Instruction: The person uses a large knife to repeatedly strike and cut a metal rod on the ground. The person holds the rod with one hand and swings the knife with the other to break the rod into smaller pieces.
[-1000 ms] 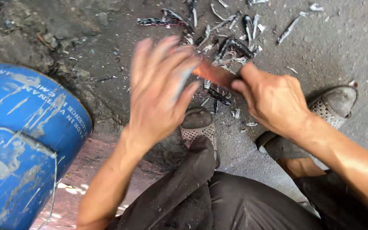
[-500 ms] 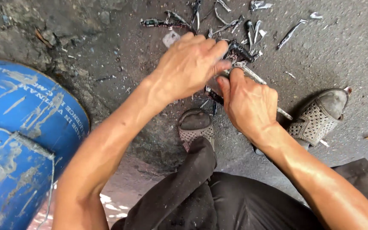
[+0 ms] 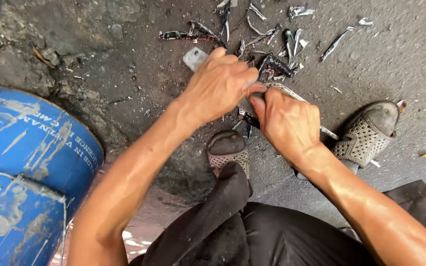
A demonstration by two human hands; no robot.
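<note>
The person's left hand (image 3: 220,86) is clenched over a flat grey metal piece (image 3: 194,57), whose corner projects past the knuckles. The right hand (image 3: 289,123) grips a slender metal tool (image 3: 327,131), the shaft emerging behind the palm; thumb and fingertips meet the left hand's fingers. Both hands work just above the dark concrete floor (image 3: 395,59), near scattered metal scraps (image 3: 272,37). Two perforated grey sandals (image 3: 366,138) rest below the hands. A blue drum (image 3: 25,167) stands well apart, at the person's left.
</note>
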